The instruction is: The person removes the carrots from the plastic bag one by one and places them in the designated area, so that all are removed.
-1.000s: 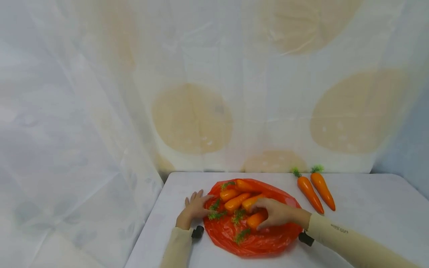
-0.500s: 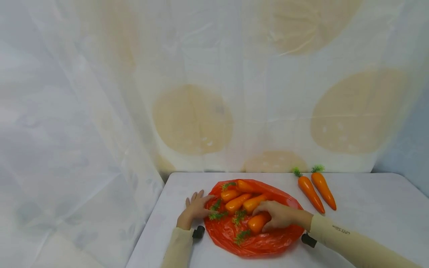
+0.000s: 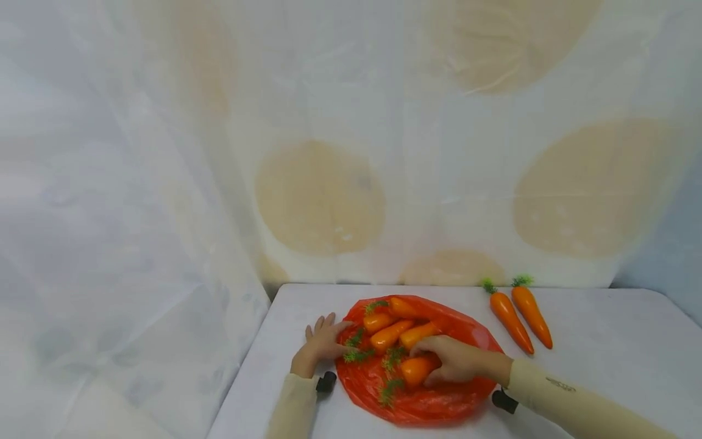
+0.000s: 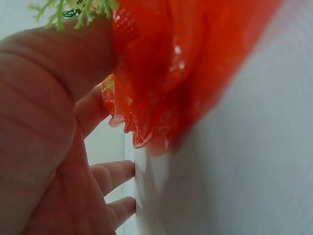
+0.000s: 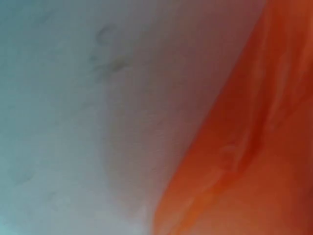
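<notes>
Carrot (image 3: 415, 371) clamped in my right grip (image 3: 446, 361), I should settle it gently onto the bag (image 3: 433, 410) beneath, left grip (image 3: 323, 342) spread.

Cream left sleeve (image 3: 292, 407), cream right sleeve (image 3: 584, 403) with small dark marking (image 3: 560, 384), black wrist cameras (image 3: 326, 382)

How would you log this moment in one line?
left hand: touches red bag at its edge | right hand: grips front carrot | two carrots: on table, right of bag
</notes>
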A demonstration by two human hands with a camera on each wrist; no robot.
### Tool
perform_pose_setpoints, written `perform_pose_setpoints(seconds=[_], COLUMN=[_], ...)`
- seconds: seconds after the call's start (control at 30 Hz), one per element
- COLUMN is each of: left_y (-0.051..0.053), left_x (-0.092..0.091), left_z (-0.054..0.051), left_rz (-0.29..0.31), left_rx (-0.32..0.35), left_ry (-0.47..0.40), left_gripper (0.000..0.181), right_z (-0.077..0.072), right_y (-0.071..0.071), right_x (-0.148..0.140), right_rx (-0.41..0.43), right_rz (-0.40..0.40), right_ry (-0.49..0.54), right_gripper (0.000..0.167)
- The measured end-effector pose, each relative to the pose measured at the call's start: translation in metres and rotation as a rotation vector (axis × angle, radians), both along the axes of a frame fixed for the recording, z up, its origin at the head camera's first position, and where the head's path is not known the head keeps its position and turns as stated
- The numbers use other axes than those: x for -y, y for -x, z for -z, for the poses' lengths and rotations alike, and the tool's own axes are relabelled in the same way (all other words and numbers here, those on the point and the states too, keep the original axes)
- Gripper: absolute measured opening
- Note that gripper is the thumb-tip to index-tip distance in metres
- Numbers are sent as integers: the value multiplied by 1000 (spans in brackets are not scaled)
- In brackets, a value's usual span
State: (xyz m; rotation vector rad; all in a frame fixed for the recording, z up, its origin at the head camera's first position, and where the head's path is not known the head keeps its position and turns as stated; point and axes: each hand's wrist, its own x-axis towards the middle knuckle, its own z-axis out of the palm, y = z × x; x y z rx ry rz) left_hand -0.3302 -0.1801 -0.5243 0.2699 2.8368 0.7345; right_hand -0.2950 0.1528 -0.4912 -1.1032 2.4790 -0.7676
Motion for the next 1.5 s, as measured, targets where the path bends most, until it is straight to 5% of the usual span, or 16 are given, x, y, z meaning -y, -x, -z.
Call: perform_pose_setpoints(seconds=[0.23, 0.9, 1.5], left_y=[4, 3, 1], left_x=[2, 0, -1], left_z=[-1, 2, 2], left_rz=[-7, -23, -16], left_rx=[-1, 12, 7], left_ry=[4, -4, -9], left_gripper=[61, 60, 60], right_z=[-6, -34, -47], right_y=[-1, -11, -4], right_x=[6, 8, -11], right_rx=[-23, 80, -83], right_rz=[-43, 87, 211], right_ry=[96, 280, 292], right_gripper=[41, 36, 41])
